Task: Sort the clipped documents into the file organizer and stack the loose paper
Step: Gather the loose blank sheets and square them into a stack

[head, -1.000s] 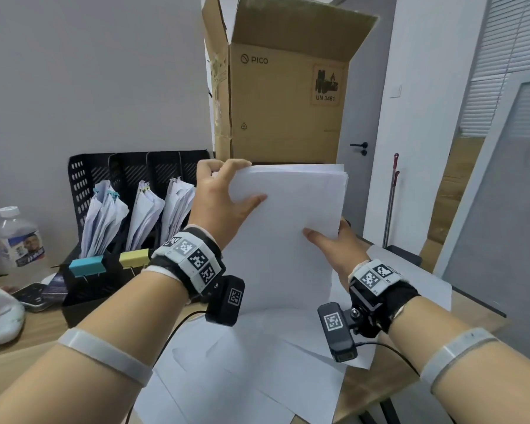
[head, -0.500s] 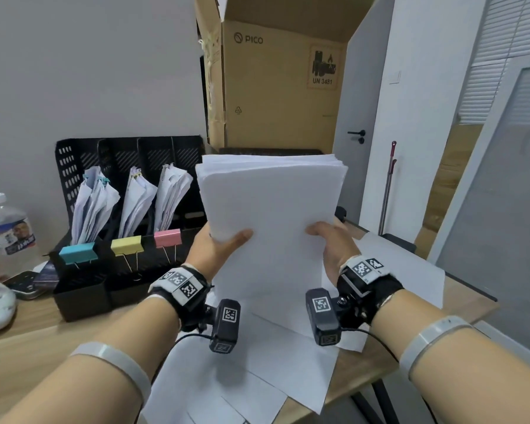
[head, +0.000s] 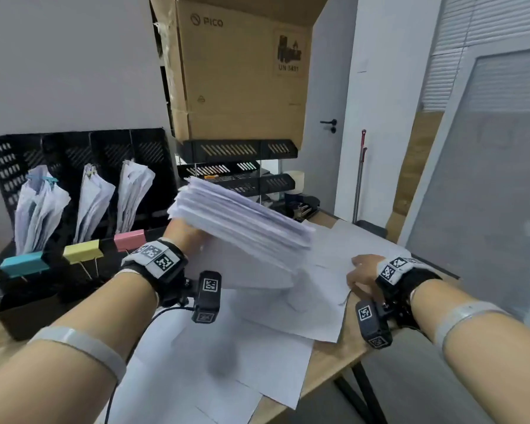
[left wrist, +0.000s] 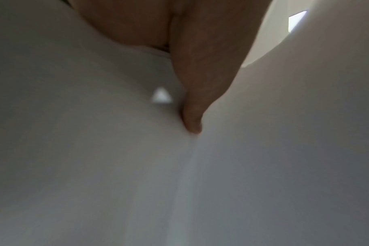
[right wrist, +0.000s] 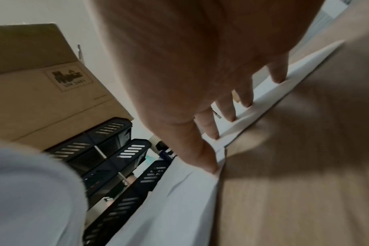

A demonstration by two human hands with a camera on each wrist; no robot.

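My right hand (head: 363, 272) has let go of the paper stack (head: 242, 221) and dropped down onto a loose sheet (head: 334, 270) on the tabletop (head: 343, 353), fingers (right wrist: 228, 109) straight. Now only my left hand (head: 184, 234) grips the stack, tilted up above the sheets. The clipped papers (head: 92, 203) stand in the black file holder (head: 74, 148), just left of that hand.

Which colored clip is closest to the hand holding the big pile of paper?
The pink clip. It sits right beside the left hand; the yellow and blue ones are farther left.
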